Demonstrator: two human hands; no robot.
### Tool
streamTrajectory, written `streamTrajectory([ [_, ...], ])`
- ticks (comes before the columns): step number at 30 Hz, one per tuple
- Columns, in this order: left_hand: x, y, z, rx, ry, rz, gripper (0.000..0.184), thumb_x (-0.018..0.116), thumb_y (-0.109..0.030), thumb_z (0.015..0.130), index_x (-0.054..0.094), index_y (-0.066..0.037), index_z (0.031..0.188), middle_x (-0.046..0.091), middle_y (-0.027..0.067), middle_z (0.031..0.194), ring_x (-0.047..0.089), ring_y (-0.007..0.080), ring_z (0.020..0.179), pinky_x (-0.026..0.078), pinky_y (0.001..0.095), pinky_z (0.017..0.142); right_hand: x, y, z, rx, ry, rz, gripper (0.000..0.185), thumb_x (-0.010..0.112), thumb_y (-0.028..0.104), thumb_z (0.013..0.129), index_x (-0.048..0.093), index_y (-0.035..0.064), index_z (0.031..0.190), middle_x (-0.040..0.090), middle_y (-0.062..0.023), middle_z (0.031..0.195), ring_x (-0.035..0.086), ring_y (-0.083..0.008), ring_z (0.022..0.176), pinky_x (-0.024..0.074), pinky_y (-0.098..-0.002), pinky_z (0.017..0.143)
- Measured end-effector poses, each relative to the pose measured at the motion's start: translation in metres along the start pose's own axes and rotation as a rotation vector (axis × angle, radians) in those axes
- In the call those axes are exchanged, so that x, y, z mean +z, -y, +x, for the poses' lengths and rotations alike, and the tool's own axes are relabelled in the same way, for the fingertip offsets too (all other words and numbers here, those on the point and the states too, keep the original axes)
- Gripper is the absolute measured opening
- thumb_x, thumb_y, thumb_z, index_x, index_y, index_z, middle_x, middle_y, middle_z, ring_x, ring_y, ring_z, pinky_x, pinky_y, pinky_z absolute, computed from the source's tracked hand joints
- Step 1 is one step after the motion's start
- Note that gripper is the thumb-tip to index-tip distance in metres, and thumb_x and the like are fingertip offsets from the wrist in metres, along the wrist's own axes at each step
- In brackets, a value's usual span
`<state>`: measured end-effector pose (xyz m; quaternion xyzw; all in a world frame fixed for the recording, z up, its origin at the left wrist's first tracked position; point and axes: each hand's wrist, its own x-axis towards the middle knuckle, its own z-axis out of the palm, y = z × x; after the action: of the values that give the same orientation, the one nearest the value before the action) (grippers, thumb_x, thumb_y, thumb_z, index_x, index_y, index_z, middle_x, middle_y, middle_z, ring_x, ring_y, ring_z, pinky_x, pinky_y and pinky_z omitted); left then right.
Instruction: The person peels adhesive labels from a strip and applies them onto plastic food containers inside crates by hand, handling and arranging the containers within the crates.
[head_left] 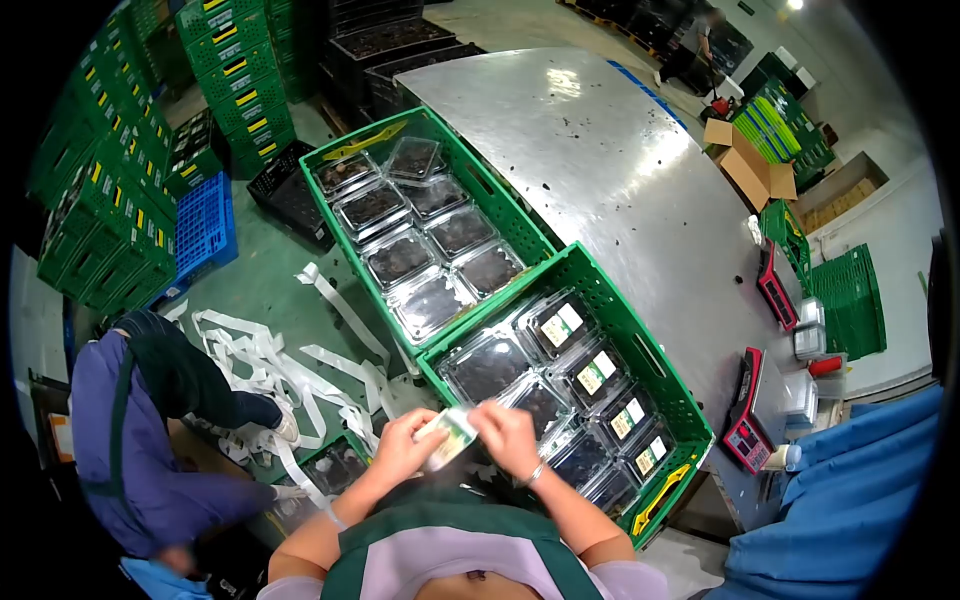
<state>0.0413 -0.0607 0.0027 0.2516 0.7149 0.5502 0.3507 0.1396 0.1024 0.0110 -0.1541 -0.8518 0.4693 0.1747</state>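
Observation:
My left hand (402,448) is closed on a small stack of white and green labels (455,442) in front of my chest. The fingers of my right hand (508,436) pinch at the upper right edge of those labels. Just beyond my hands stands a green crate (690,405) filled with clear plastic boxes of dark contents. Along its right side, several boxes bear a label (596,371). On its left side, the boxes, such as this clear box (487,366), show plain lids.
A second green crate (480,178) of unlabelled boxes adjoins the first, beside a metal table (600,150). Red scales (745,425) sit at the table's right. White strips (270,360) litter the floor. A co-worker in purple (115,440) bends at left near stacked green crates (235,80).

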Motion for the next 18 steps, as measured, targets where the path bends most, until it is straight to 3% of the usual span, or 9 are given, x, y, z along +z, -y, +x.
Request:
streamTrajectory([
  [1, -0.003, -0.006, -0.005, 0.088, 0.034, 0.089, 0.025, 0.06, -0.017, 0.08, 0.057, 0.0, 0.098, 0.062, 0.0105, 0.082, 0.058, 0.0119, 0.071, 0.045, 0.0274, 0.065, -0.009, -0.004, 0.014, 0.153, -0.039, -0.021, 0.016, 0.059, 0.018, 0.08, 0.055, 0.0027, 0.077, 0.055, -0.0145, 0.066, 0.055, -0.0297, 0.057, 0.042, -0.0353, 0.051],
  [2, -0.01, -0.006, -0.01, 0.07, 0.152, 0.151, 0.026, 0.056, -0.017, 0.082, 0.054, -0.003, 0.104, 0.06, 0.0151, 0.078, 0.061, 0.0254, 0.069, 0.046, 0.0301, 0.065, -0.018, -0.008, 0.03, 0.308, -0.079, -0.04, 0.016, 0.058, 0.018, 0.08, 0.054, 0.0025, 0.078, 0.055, -0.0153, 0.067, 0.056, -0.0312, 0.058, 0.0424, -0.037, 0.052],
  [6, -0.032, 0.001, -0.017, -0.074, 0.411, 0.168, 0.025, 0.055, -0.016, 0.081, 0.056, -0.002, 0.102, 0.06, 0.0148, 0.082, 0.06, 0.0291, 0.081, 0.045, 0.0346, 0.071, 0.004, -0.112, 0.054, 0.13, 0.034, -0.614, 0.033, 0.067, 0.028, 0.072, 0.048, 0.0021, 0.08, 0.058, -0.0169, 0.071, 0.058, -0.0355, 0.061, 0.0447, -0.0429, 0.054],
  [8, -0.027, 0.019, -0.024, 0.419, 0.33, 0.315, 0.019, 0.054, -0.015, 0.083, 0.059, -0.001, 0.096, 0.06, 0.0112, 0.097, 0.054, 0.0256, 0.096, 0.04, 0.035, 0.084, 0.017, -0.143, 0.048, 0.163, 0.154, -0.799, 0.055, 0.075, 0.035, 0.061, 0.045, 0.0035, 0.094, 0.058, -0.0151, 0.075, 0.059, -0.0362, 0.064, 0.0477, -0.0425, 0.056],
  [10, -0.024, 0.028, -0.027, 0.23, 0.384, 0.273, 0.025, 0.056, -0.016, 0.082, 0.057, 0.0, 0.102, 0.058, 0.0133, 0.102, 0.052, 0.0252, 0.101, 0.04, 0.0326, 0.086, 0.0, -0.116, 0.052, 0.208, 0.037, -0.811, 0.063, 0.075, 0.034, 0.062, 0.042, 0.0043, 0.107, 0.057, -0.0142, 0.077, 0.06, -0.0342, 0.066, 0.048, -0.0415, 0.056],
  [12, -0.014, 0.027, -0.031, -0.326, 0.425, -0.24, 0.026, 0.054, -0.011, 0.082, 0.057, 0.001, 0.105, 0.06, 0.0115, 0.1, 0.055, 0.0162, 0.095, 0.041, 0.0282, 0.083, -0.015, -0.082, 0.044, 0.186, -0.012, -0.795, 0.054, 0.071, 0.031, 0.068, 0.047, 0.0046, 0.109, 0.058, -0.0125, 0.075, 0.06, -0.031, 0.067, 0.0476, -0.0396, 0.056],
  [14, 0.007, 0.019, -0.028, -0.17, 0.307, -0.273, 0.027, 0.053, -0.009, 0.082, 0.056, 0.001, 0.107, 0.061, 0.0099, 0.097, 0.054, 0.0129, 0.091, 0.042, 0.0265, 0.08, -0.026, -0.039, 0.016, 0.083, 0.066, -0.18, 0.031, 0.065, 0.025, 0.074, 0.056, 0.0047, 0.096, 0.059, -0.0111, 0.072, 0.059, -0.0293, 0.065, 0.0464, -0.0375, 0.055],
  [16, 0.017, 0.015, -0.024, -0.017, 0.202, -0.303, 0.029, 0.052, -0.008, 0.082, 0.056, 0.002, 0.109, 0.062, 0.0084, 0.094, 0.054, 0.0096, 0.087, 0.043, 0.0249, 0.078, -0.023, -0.015, -0.015, -0.099, 0.173, -0.043, 0.022, 0.06, 0.027, 0.079, 0.06, 0.005, 0.083, 0.059, -0.0105, 0.073, 0.058, -0.0282, 0.062, 0.0444, -0.0372, 0.054],
  [18, 0.024, 0.014, -0.015, -0.072, 0.265, -0.178, 0.032, 0.052, -0.008, 0.081, 0.054, 0.003, 0.111, 0.063, 0.0075, 0.092, 0.056, 0.0097, 0.081, 0.045, 0.0252, 0.075, -0.027, 0.012, -0.035, 0.003, 0.224, -0.202, 0.021, 0.059, 0.026, 0.079, 0.059, 0.0045, 0.082, 0.058, -0.0108, 0.074, 0.057, -0.029, 0.062, 0.0449, -0.0365, 0.055],
])
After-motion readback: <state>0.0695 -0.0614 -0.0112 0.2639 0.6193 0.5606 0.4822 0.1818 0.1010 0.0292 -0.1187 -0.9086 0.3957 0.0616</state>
